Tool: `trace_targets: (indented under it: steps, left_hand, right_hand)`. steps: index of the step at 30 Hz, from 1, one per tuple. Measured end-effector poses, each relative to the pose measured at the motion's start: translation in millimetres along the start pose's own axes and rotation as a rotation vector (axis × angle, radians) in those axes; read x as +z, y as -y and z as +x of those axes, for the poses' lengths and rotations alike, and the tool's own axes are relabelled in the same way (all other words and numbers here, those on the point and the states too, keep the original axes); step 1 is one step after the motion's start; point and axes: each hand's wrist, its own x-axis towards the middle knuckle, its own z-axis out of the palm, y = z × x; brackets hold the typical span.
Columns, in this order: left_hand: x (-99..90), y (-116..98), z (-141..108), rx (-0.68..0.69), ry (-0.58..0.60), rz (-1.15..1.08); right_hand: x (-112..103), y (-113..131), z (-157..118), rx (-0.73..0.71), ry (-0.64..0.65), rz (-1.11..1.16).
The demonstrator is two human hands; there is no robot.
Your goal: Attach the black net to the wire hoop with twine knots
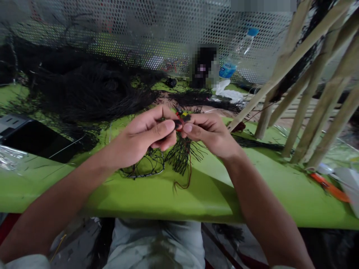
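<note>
My left hand (pixel 153 130) is closed in a pinch on a small dark bundle of strands (pixel 178 122), held above the green table. Red and yellow bits show on the bundle. Close beside it, my right hand (pixel 209 134) has thumb and forefinger pressed together at the bundle's other side. A dark red thread (pixel 190 168) hangs from there and curls at its loose end on the table. Below the fingers, a black fringe (pixel 182 157) spreads out. A wire frame (pixel 146 168) with black netting lies under my left hand. Exactly what each fingertip grips is partly hidden.
A large heap of black fibre (pixel 92 82) lies at left, near a dark flat box (pixel 36 138). Behind stand a water bottle (pixel 238 54) and a perforated metal panel (pixel 157 26). Wooden sticks (pixel 316 112) rise at right, near an orange-handled tool (pixel 331 188) on the green table (pixel 168 203).
</note>
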Motion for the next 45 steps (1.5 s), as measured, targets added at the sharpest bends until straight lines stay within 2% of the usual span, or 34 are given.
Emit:
trace_targets:
  steps: [3,5,7,9,11,13,16,18,21,23,25,27,29,31,35,38,41,45]
  left_hand:
    - [0.8,-4,-3,-0.103,0.196,0.146]
    - [3.2,-3,-3,-0.154,0.247,0.389]
    - [6.1,1,-2,-0.133,0.141,0.657]
    - [8.3,8,1,-0.086,-0.033,0.796]
    - [8.7,14,4,-0.045,-0.163,0.73]
    - [7.0,17,6,-0.005,-0.209,0.494]
    - [0.7,14,7,-0.035,-0.093,0.126]
    - [-5.8,7,8,-0.12,0.049,0.068]
    - [-15.7,-3,9,-0.239,0.277,0.234]
    - [-18.8,-5,9,-0.249,0.351,0.462]
    - [-17.6,-2,9,-0.196,0.277,0.729]
    - [-13.1,5,9,-0.133,0.109,0.932]
    - [-7.8,12,9,-0.081,-0.042,0.996]
    - [-3.8,17,9,-0.034,-0.131,0.965]
    - [-0.3,17,8,0.036,-0.259,0.897]
    - [1.6,14,7,0.065,-0.324,0.921]
    - [3.4,16,7,0.103,-0.336,0.956]
    - [3.4,22,6,0.144,-0.368,1.101]
  right_hand:
    - [-8,9,2,-0.02,0.066,-0.061]
    - [-10,16,0,-0.041,0.089,-0.128]
    - [-7,24,-4,-0.054,0.051,-0.27]
    - [0,28,-8,-0.084,-0.042,-0.464]
    - [9,27,-10,-0.137,-0.106,-0.607]
    - [15,21,-9,-0.184,-0.101,-0.597]
    - [15,6,-2,-0.175,-0.083,-0.347]
    - [10,0,1,-0.133,-0.064,-0.184]
    - [4,2,2,-0.08,0.035,-0.149]
    - [3,7,-1,-0.082,0.091,-0.297]
    - [5,9,-3,-0.145,0.063,-0.539]
    - [9,6,-5,-0.235,-0.022,-0.784]
    - [15,-1,-6,-0.305,-0.123,-0.95]
    - [21,-8,-7,-0.351,-0.246,-1.034]
    - [34,-12,-10,-0.447,-0.495,-1.048]
    - [43,-10,-12,-0.436,-0.518,-1.007]
    - [51,-7,-13,-0.38,-0.516,-0.846]
    - [57,0,-15,-0.295,-0.58,-0.655]
